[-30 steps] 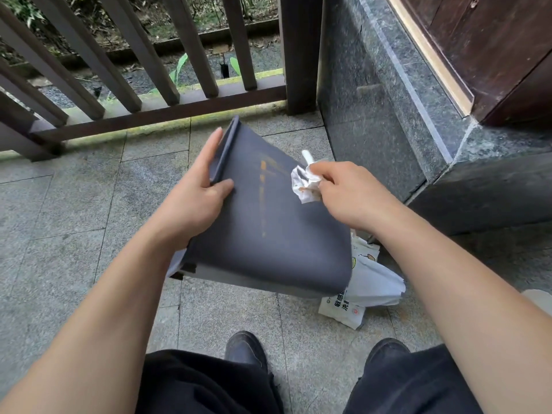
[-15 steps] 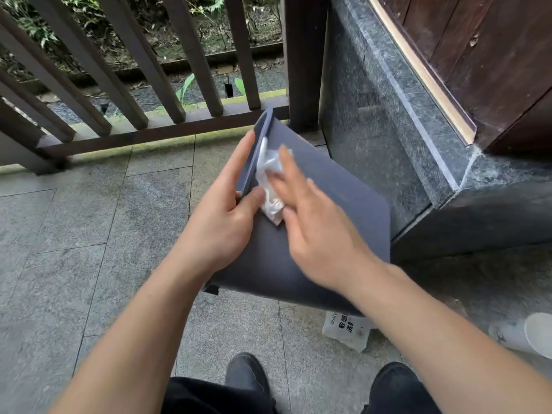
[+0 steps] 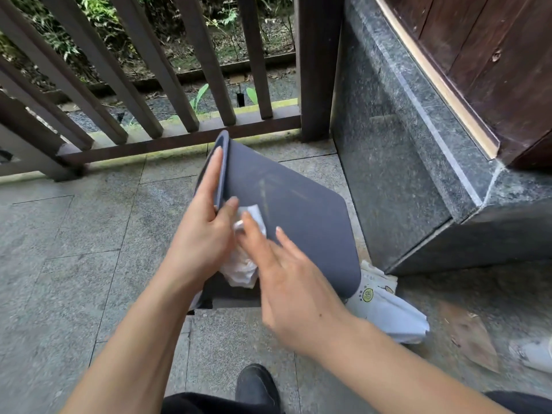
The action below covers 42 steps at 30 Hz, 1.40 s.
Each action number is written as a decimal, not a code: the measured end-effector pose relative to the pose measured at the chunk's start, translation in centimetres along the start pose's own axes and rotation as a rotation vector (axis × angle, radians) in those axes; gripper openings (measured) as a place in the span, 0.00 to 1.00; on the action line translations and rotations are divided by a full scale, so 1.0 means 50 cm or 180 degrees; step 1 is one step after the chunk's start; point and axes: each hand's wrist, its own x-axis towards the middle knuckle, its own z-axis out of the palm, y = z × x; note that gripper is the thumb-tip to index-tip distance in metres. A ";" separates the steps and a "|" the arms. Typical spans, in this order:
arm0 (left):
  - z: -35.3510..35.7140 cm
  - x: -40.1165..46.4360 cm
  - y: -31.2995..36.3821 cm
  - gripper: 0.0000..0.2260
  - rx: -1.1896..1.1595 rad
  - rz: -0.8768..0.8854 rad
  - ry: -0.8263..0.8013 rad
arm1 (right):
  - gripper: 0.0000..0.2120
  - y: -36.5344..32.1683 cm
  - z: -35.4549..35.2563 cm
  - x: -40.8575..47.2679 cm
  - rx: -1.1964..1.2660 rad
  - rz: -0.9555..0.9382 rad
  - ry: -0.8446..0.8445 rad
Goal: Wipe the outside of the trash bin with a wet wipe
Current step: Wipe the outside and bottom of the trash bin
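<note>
A dark grey trash bin [image 3: 298, 222] is tipped on its side above the stone floor, its rim pointing toward the railing. My left hand [image 3: 203, 234] grips the rim, fingers along the edge and thumb on the bin's outer wall. My right hand [image 3: 286, 282] presses a crumpled white wet wipe [image 3: 252, 216] against the bin's side with straight, spread fingers, close to my left thumb. A white liner bag [image 3: 240, 271] bulges out between my two hands. Faint smears run across the bin's wall.
A white printed wet wipe pack [image 3: 385, 312] lies on the floor under the bin's base. A dark wooden railing [image 3: 179, 141] stands behind, a polished stone ledge [image 3: 403, 162] to the right. My black shoe [image 3: 257, 386] is at the bottom; a white object [image 3: 534, 354] sits far right.
My right hand slid the wipe from the bin's right side across to the rim, then down the wall toward me. The bin stayed tilted in my left hand.
</note>
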 end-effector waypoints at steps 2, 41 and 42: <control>0.009 -0.004 0.010 0.31 0.0097 0.0233 -0.0177 | 0.46 0.027 -0.016 0.016 0.0008 0.0197 0.0133; 0.035 -0.015 0.029 0.32 0.0609 0.0533 -0.0340 | 0.40 0.158 -0.079 0.033 0.0135 0.1820 0.0811; 0.035 -0.012 0.024 0.32 0.0667 0.0550 -0.0313 | 0.41 0.132 -0.066 0.031 0.0157 0.1577 0.0764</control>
